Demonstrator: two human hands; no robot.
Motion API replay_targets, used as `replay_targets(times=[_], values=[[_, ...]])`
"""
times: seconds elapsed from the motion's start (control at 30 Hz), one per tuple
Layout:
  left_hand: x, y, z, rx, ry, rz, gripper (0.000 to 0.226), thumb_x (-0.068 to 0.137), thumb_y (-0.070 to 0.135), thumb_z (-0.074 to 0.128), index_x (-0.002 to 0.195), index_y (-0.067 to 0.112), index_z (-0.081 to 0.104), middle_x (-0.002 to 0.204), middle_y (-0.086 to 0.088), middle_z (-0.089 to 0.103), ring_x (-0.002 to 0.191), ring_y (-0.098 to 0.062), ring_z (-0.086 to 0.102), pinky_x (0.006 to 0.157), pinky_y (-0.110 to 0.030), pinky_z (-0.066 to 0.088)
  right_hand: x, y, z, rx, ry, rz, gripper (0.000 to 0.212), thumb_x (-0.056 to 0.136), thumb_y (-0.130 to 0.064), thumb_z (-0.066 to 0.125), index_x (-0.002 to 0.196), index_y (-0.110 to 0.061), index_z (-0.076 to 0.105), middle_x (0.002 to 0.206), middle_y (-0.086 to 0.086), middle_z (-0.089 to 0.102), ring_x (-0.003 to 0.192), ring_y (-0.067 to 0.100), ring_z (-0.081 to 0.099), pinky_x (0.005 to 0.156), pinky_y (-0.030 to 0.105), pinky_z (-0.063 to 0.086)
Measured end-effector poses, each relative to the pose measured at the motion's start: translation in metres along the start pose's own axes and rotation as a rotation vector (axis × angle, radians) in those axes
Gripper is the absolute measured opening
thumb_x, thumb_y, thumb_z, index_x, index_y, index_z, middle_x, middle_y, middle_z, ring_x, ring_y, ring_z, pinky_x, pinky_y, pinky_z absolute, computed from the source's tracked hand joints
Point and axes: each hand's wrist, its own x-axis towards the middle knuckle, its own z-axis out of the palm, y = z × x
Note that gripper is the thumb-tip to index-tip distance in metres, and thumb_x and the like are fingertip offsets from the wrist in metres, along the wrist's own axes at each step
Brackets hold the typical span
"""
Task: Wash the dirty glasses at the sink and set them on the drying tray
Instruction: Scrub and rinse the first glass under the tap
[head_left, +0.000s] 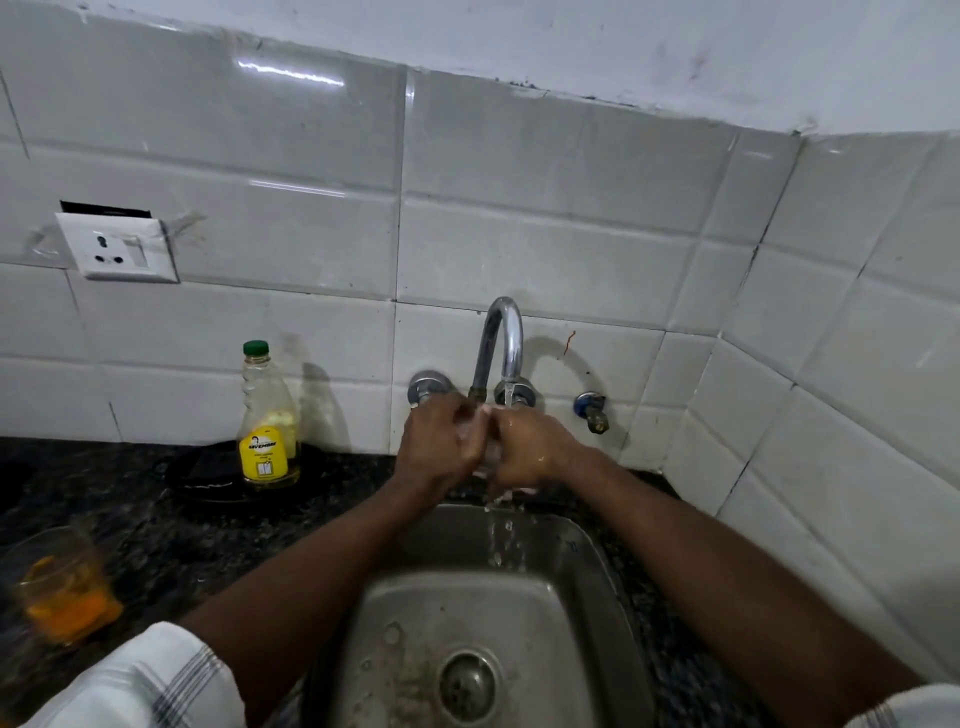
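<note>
Both my hands meet under the chrome tap (500, 345), which runs a thin stream of water. My left hand (441, 441) and my right hand (524, 449) both grip a clear glass (487, 457) between them, mostly hidden by my fingers. Water drips from it into the steel sink (582, 613) below. A second glass (65, 584) with orange residue stands blurred on the dark counter at the far left.
A soap bottle (267, 421) with a green cap and yellow label stands on a black tray (208, 475) left of the tap. A small valve (592, 410) sticks out of the tiled wall on the right. A wall socket (119, 249) sits higher up on the left.
</note>
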Motion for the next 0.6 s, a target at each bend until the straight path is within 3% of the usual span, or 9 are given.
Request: replay_targets(times=[0.07,0.1,0.2,0.23,0.27,0.33,0.4,0.43,0.6], values=[[-0.002,-0.007,-0.001,0.049,-0.034,0.155,0.035,0.094,0.04,0.05,0.089,0.011,0.07,0.081,0.0,0.064,0.069,-0.012,0.054,0.06,-0.027,0.041,-0.003,-0.001,-0.003,0.084,-0.052,0.018,0.066,0.059,-0.033,0.088,0.116,-0.027,0.057,0.104,-0.007,0.065,0.092,0.014,0.062,0.079,0.028,0.051],[0.002,-0.007,0.001,0.06,-0.057,0.076,0.037,0.094,0.039,0.047,0.084,0.011,0.069,0.077,-0.001,0.065,0.066,-0.013,0.055,0.058,-0.028,0.041,-0.004,-0.004,-0.001,-0.004,-0.01,0.016,0.067,0.06,-0.035,0.087,0.119,-0.026,0.056,0.106,-0.005,0.065,0.093,0.017,0.062,0.079,0.03,0.052],[0.02,-0.002,0.013,0.029,-0.127,-0.491,0.035,0.095,0.036,0.047,0.084,0.009,0.066,0.08,-0.009,0.069,0.065,-0.016,0.06,0.051,-0.026,0.038,-0.005,-0.006,0.012,-0.367,0.226,-0.072,0.068,0.072,-0.04,0.078,0.13,-0.018,0.05,0.12,0.006,0.064,0.105,0.026,0.061,0.088,0.036,0.049],[0.021,-0.001,0.014,0.026,-0.134,-0.557,0.034,0.095,0.035,0.047,0.085,0.008,0.066,0.082,-0.01,0.069,0.066,-0.017,0.06,0.05,-0.025,0.037,-0.004,-0.006,0.014,-0.386,0.245,-0.076,0.068,0.074,-0.04,0.077,0.131,-0.017,0.049,0.121,0.006,0.064,0.106,0.026,0.061,0.088,0.036,0.048],[0.018,0.001,0.014,0.011,-0.119,-0.52,0.034,0.098,0.034,0.048,0.082,0.009,0.066,0.079,-0.009,0.068,0.064,-0.015,0.058,0.049,-0.021,0.036,-0.005,-0.007,0.01,-0.375,0.232,-0.081,0.069,0.074,-0.04,0.077,0.132,-0.018,0.048,0.121,0.005,0.064,0.105,0.025,0.061,0.087,0.034,0.048],[0.004,0.001,0.006,-0.029,0.003,-0.204,0.034,0.1,0.032,0.05,0.079,0.012,0.067,0.073,-0.002,0.066,0.062,-0.01,0.057,0.054,-0.012,0.036,-0.006,-0.006,0.0,-0.187,0.088,-0.034,0.069,0.071,-0.037,0.081,0.13,-0.02,0.05,0.115,0.0,0.064,0.099,0.02,0.06,0.081,0.028,0.047],[-0.006,-0.001,-0.002,-0.016,0.055,0.088,0.027,0.097,0.031,0.055,0.09,0.01,0.071,0.08,-0.003,0.068,0.069,-0.013,0.06,0.062,-0.019,0.043,-0.007,-0.006,-0.009,0.027,-0.027,0.01,0.068,0.065,-0.031,0.085,0.125,-0.022,0.055,0.11,-0.003,0.064,0.095,0.016,0.059,0.078,0.027,0.048],[-0.004,-0.002,-0.003,-0.007,0.048,0.118,0.027,0.096,0.029,0.056,0.091,0.009,0.072,0.08,-0.005,0.069,0.069,-0.015,0.061,0.063,-0.024,0.044,-0.008,-0.007,-0.009,0.036,-0.032,0.014,0.068,0.064,-0.031,0.085,0.124,-0.022,0.055,0.11,-0.003,0.064,0.093,0.015,0.058,0.077,0.027,0.047],[0.018,0.012,0.008,0.038,-0.088,-0.47,0.041,0.098,0.034,0.046,0.068,0.011,0.063,0.071,-0.008,0.064,0.062,-0.019,0.056,0.055,-0.028,0.035,-0.002,-0.005,0.009,-0.333,0.223,-0.039,0.068,0.073,-0.045,0.076,0.131,-0.021,0.048,0.12,0.001,0.064,0.104,0.021,0.061,0.085,0.032,0.05]])
